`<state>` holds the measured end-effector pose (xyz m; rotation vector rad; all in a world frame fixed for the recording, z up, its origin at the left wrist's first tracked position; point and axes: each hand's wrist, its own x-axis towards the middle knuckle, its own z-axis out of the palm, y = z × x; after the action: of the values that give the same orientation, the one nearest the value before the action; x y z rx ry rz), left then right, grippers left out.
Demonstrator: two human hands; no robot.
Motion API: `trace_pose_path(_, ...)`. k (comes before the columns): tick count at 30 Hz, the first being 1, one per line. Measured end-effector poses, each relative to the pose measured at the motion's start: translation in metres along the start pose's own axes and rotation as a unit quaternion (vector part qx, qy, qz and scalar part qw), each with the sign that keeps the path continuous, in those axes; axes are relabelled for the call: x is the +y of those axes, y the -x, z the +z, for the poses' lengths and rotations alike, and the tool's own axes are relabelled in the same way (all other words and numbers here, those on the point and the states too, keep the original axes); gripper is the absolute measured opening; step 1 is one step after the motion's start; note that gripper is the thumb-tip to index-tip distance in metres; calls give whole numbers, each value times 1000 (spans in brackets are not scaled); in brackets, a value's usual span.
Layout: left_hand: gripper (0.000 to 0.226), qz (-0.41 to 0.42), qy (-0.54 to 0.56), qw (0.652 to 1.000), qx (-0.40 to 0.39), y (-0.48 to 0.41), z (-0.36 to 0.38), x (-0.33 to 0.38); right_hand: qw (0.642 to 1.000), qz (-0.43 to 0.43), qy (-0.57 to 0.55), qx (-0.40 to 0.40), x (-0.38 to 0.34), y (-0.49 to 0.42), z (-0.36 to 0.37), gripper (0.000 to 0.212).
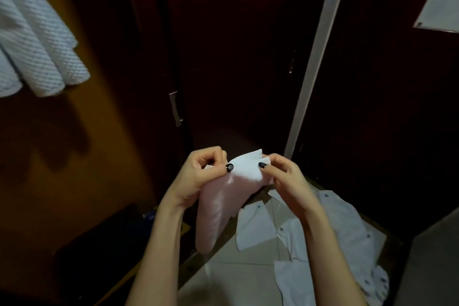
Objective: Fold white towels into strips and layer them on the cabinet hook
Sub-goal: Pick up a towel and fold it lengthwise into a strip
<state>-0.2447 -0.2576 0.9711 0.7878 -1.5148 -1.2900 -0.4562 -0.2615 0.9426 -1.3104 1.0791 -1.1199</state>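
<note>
At the far left, hung towels (37, 52) of white, ribbed cloth drape in overlapping strips down an orange-brown cabinet side (99, 156), their rounded ends pointing down and to the right and casting a shadow on the panel below. Straight ahead stand dark doors (236, 45) with a small metal handle (175, 109) on the left one, and a pale upright strip (318, 57) leans up the right of centre. A light metal plate (438, 5) is fixed on the dark surface at the far right. Near and to the right, a white shirt (293, 228) with dark buttons lies spread open over a pale tiled floor (233, 278), partly hidden behind the right forearm. In the middle of the view the towel (246, 169) is held up in the air in front of the doors, above the shirt and well apart from the hung towels. The left hand (201, 171) and right hand (283, 176) are close together, each pinching the towel's top edge between thumb and curled fingers, with a short span of white cloth between them. From that edge the folded towel hangs as a narrowing length, its long axis running down and slightly left, its lower end rounded and in shade between the forearms.
</note>
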Motion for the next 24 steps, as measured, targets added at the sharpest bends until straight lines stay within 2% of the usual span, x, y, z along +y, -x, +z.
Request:
trace_pose_path(5, 32, -2, -8, 998, 58, 22, 2, 8, 997, -18, -20, -69, -4, -6, 3, 19)
trace_pose_path(9, 33, 0, -96, 988, 118, 46, -7, 18, 994, -70, -16, -80, -12, -9, 13, 20)
trace_pose_path(12, 35, -58, -148, 972, 175, 68, -21, 21, 992, -106, -6, -62, -18, -6, 26, 22)
trace_pose_path(15, 36, -111, -153, 961, 202, 85, -32, 23, 990, -128, 24, -47, -20, -3, 46, 24)
trace_pose_path(20, 23, -107, -174, 950, 235, 113, -54, 36, 984, -158, 63, -54, -19, 1, 78, 23)
trace_pose_path(24, 19, -54, -212, 930, 295, 136, -71, 45, 979, -176, 71, -74, -23, 7, 108, 17)
